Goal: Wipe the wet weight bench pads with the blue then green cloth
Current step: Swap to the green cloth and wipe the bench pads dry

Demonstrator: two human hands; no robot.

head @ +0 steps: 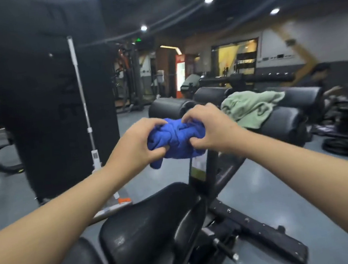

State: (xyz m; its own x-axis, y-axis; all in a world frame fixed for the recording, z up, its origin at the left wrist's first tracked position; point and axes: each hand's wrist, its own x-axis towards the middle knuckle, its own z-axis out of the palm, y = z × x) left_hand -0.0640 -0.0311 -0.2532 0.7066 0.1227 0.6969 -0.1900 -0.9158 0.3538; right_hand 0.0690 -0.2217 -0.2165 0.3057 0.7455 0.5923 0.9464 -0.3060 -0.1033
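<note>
Two hands, left (136,144) and right (211,127), clutch one blue cloth (175,140); one green cloth (252,108), seemingly draped.

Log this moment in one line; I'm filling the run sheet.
left hand + right hand: grip blue cloth | green cloth: on roller pads

Both bare forearms reach in from the lower corners of the frame and converge at its centre. The left hand (136,144) sits left of centre, back of the hand up, fingers curled down and thumb tucked under, gripping the bunched blue cloth (175,141). The right hand (209,127) mirrors it just right of centre, knuckles raised, fingers bent into the same cloth. The two hands lie close together, fingertips nearly meeting.
</note>
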